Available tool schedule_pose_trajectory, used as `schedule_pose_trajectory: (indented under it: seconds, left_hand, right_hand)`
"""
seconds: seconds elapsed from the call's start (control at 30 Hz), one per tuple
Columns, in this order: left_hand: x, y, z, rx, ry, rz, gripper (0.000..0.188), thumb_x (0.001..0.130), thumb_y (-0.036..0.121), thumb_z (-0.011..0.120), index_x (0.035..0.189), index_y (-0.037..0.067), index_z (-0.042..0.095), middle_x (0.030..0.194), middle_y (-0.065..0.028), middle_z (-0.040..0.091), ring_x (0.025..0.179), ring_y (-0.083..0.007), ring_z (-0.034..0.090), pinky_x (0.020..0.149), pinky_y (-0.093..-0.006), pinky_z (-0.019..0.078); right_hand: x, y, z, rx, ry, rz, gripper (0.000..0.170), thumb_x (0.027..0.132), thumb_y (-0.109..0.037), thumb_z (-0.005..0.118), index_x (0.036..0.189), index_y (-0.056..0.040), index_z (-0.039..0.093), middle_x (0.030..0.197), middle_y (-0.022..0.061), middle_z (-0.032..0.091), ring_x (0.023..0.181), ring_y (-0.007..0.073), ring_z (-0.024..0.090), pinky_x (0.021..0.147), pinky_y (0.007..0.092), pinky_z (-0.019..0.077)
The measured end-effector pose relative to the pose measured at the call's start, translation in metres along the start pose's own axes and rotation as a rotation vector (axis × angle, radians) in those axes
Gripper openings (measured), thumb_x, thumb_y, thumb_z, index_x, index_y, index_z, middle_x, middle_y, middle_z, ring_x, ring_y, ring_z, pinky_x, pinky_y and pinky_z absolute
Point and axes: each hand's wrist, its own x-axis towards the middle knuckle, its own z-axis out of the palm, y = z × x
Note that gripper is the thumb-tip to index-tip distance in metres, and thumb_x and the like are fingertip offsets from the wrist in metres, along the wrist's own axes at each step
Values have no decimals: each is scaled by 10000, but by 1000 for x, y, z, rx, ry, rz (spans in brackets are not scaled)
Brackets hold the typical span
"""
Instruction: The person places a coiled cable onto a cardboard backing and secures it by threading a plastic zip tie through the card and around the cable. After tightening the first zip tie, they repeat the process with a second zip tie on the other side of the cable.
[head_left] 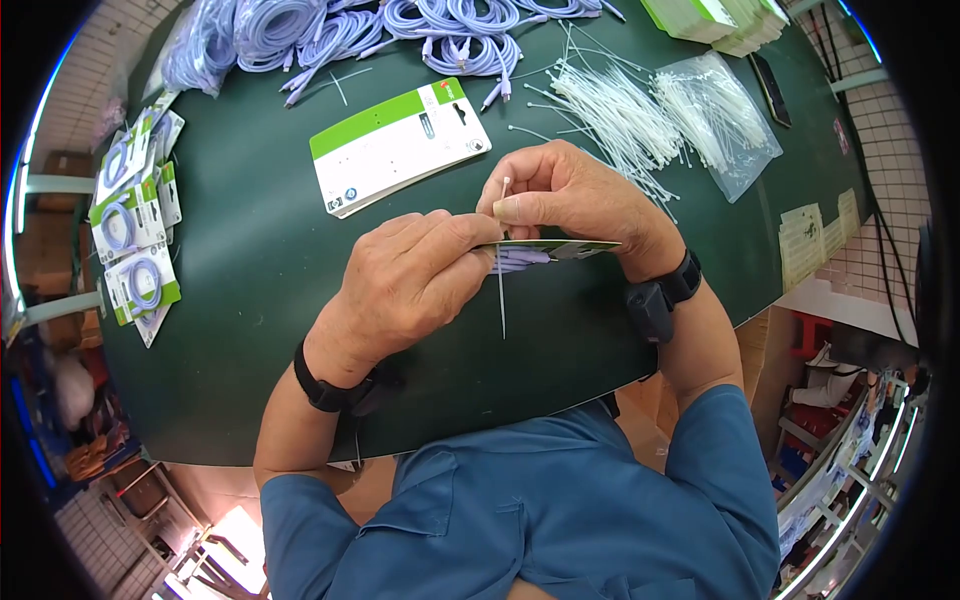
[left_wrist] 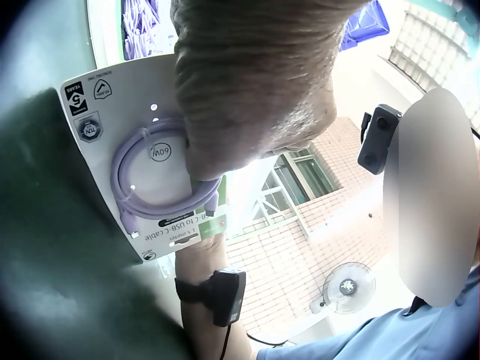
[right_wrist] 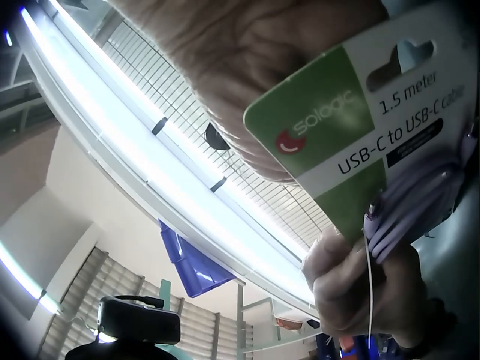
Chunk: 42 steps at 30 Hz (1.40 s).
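A white-and-green packaging card stands edge-on between the hands, with a coiled purple USB-C cable against its printed face. My left hand grips the card's left edge, fingers curled over it. A thin white cable tie hangs below the card, and its upper end rises above the edge. My right hand pinches that upper end between thumb and fingers, on the card's far side. In the right wrist view the tie's tail dangles beside the cable's plugs; the right fingertips are hidden behind the card.
Beyond the hands lies a stack of blank-backed cards. Loose white cable ties and a plastic bag of ties sit at back right, near a phone. Coiled purple cables line the back; carded cables pile at left.
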Motion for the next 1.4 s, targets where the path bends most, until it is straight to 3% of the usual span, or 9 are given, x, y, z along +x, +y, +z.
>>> schedule_pose_trajectory:
  seconds: [0.47,0.6,0.87,0.97,1.0,1.1,1.13,1.23,1.4]
  left_hand:
    - [0,1,2,-4,20,-11,154,758,7,766,813,33,625,982,-57,706,686,-179,642,571,-308,495]
    - [-2,0,3,-7,12,7,237,691,-23,814,853,32,650,996,-73,746,653,-192,643,554,-308,491]
    - [2,0,5,-57,73,-90,223,724,-13,777,825,53,590,973,-45,723,731,-199,681,594,-332,522]
    - [0,-5,-1,-114,89,-239,255,701,-42,783,855,48,601,961,-62,729,764,-234,707,628,-352,555]
    - [-1,-7,-2,-106,106,-244,255,701,-42,783,855,48,601,961,-62,729,764,-234,707,628,-352,555]
    - [-4,-13,-2,-124,206,-400,259,704,-68,774,870,41,608,954,-73,731,779,-262,717,651,-360,573]
    - [-5,-15,-3,-117,227,-406,259,704,-68,774,870,41,608,954,-73,731,779,-262,717,651,-360,573]
    - [-8,-19,-7,-110,231,-424,249,719,-72,769,877,38,612,948,-71,730,773,-273,718,650,-359,577]
    - [-12,-19,-9,-103,232,-470,252,724,-103,746,911,8,620,970,-138,745,809,-290,742,712,-347,610]
  right_hand:
    - [0,-1,-3,-63,-27,31,180,977,-139,737,1029,24,793,832,19,732,721,63,628,664,215,512]
    - [0,-1,-2,-52,-39,32,179,980,-143,734,1021,20,796,820,12,724,711,63,619,663,210,507]
    - [2,0,-3,45,-10,44,251,1010,-144,707,1186,33,732,916,19,727,761,51,628,680,206,511]
    - [2,0,-13,118,433,-34,269,1032,-134,675,1239,37,690,963,30,711,794,63,633,723,221,526]
    - [3,0,-13,102,422,-34,269,1032,-134,675,1239,37,690,963,30,711,794,63,633,723,221,526]
    - [-4,0,-5,-225,751,-488,178,1011,-73,693,1162,19,693,947,38,693,795,93,624,749,247,527]
    - [-4,2,-4,-241,734,-491,178,1011,-73,693,1162,19,693,947,38,693,795,93,624,749,247,527]
    - [-5,10,-2,-727,829,-1040,213,904,-75,835,1053,-9,698,918,81,699,747,135,642,625,234,494]
    - [-12,4,14,-727,842,-1139,263,885,-44,838,1076,-10,661,965,74,699,807,152,637,706,275,516]
